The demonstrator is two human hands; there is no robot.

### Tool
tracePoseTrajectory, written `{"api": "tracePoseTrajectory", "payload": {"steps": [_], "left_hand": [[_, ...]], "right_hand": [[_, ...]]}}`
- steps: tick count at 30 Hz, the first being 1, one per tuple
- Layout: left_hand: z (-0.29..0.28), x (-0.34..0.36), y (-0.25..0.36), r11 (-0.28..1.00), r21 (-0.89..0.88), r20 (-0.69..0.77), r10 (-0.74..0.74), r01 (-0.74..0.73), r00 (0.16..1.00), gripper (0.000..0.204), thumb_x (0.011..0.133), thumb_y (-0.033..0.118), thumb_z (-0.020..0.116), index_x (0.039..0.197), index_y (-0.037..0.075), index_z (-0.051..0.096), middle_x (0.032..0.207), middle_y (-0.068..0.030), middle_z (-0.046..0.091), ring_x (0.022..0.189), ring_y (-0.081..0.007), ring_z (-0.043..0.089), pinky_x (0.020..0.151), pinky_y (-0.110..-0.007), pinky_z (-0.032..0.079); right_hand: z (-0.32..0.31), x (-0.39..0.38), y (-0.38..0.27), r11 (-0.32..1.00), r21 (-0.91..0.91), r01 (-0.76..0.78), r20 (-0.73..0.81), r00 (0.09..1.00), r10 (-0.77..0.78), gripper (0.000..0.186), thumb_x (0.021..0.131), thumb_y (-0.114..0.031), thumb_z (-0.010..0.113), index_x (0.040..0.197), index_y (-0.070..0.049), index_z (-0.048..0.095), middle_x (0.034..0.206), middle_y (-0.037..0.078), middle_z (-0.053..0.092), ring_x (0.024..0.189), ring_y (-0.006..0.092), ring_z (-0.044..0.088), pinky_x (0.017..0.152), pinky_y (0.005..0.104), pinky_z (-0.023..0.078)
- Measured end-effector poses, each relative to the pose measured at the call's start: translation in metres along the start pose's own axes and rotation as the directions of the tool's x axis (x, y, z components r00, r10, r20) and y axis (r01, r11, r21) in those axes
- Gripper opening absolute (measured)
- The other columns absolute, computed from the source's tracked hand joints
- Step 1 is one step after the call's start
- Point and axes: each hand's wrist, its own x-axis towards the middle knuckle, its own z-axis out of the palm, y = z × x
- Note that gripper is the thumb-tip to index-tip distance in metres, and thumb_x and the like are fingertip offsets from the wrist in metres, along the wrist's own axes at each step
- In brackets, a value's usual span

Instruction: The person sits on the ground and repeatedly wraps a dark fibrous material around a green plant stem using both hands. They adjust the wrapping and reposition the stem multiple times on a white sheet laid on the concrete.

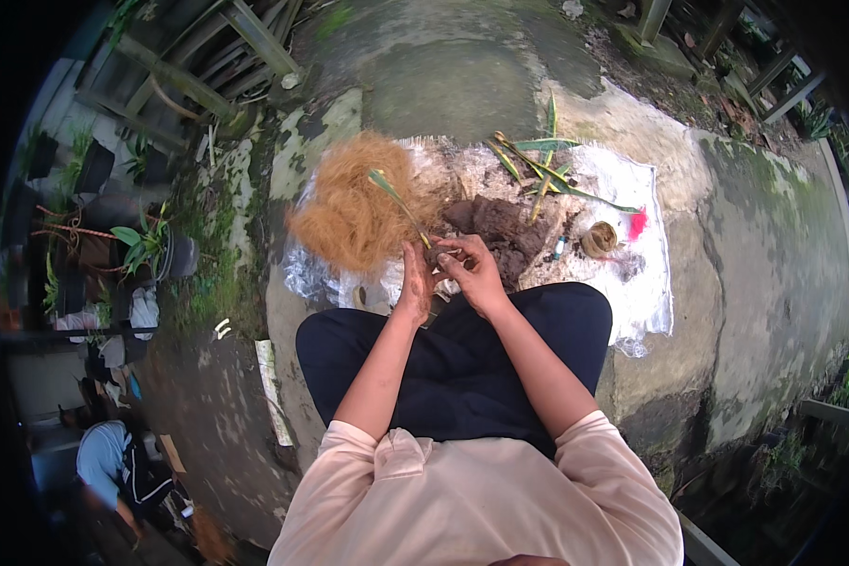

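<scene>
My left hand (414,283) and my right hand (470,273) are closed around a dark lump of soil (436,255) at the base of a single upright leaf cutting (396,200). Just beyond them lie a large heap of brown fibre (344,198) on the left and dark, wet soil (514,231) in the middle. Several long yellow-edged leaves (547,170) lie at the back of a white plastic sheet (646,302). A small jar with brown contents (599,241), a small tube (558,247) and a pink-red item (636,223) lie to the right.
I sit cross-legged on mossy concrete (755,283). Potted plants (151,245) and wooden beams (264,47) line the left side. Another person (113,472) bends over at the lower left. More beams and greenery edge the right side.
</scene>
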Motion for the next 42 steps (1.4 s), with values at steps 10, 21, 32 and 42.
{"api": "tracePoseTrajectory", "payload": {"steps": [10,21,32,42], "left_hand": [[-0.015,-0.014,0.007,0.99,-0.131,0.059,-0.044,0.051,0.997,0.085,0.093,0.076,0.018,0.148,0.013,0.035,0.148,-0.0124,0.035,0.137,-0.0273,0.034,0.111,-0.047,0.029],[-0.036,-0.016,0.003,0.977,0.203,-0.034,-0.059,0.065,0.998,0.069,0.1,0.058,0.038,0.146,0.007,0.038,0.147,-0.0116,0.037,0.135,-0.021,0.03,0.109,-0.037,0.026],[-0.053,-0.01,-0.014,0.946,0.313,-0.072,0.11,-0.082,0.991,0.034,0.094,0.017,0.067,0.121,-0.001,0.058,0.107,-0.0079,0.063,0.098,-0.0127,0.062,0.08,-0.027,0.053],[-0.057,0.008,-0.049,0.931,0.32,0.009,0.185,-0.178,0.983,0.026,0.092,0.013,0.068,0.114,0.001,0.061,0.123,-0.006,0.057,0.107,-0.0143,0.061,0.082,-0.027,0.052]], "right_hand": [[0.019,0.0,0.022,0.985,-0.13,-0.109,-0.005,0.994,0.109,0.048,0.095,-0.024,0.063,0.136,-0.003,0.049,0.134,0.016,0.043,0.107,0.0233,0.059,0.089,0.0344,0.052],[0.01,-0.009,0.026,0.88,0.172,-0.443,0.258,0.882,0.394,0.04,0.105,-0.029,0.046,0.131,0.0,0.051,0.109,0.008,0.064,0.094,0.0143,0.06,0.081,0.029,0.05],[0.019,-0.01,0.04,0.881,0.186,-0.435,0.215,0.893,0.396,0.043,0.104,-0.028,0.045,0.137,0.001,0.045,0.12,0.01,0.058,0.096,0.0153,0.06,0.078,0.0288,0.051],[0.005,-0.003,0.047,0.913,0.195,-0.358,0.136,0.932,0.336,0.035,0.106,-0.025,0.044,0.126,0.002,0.056,0.115,0.01,0.063,0.1,0.0153,0.062,0.079,0.0302,0.055]]}}
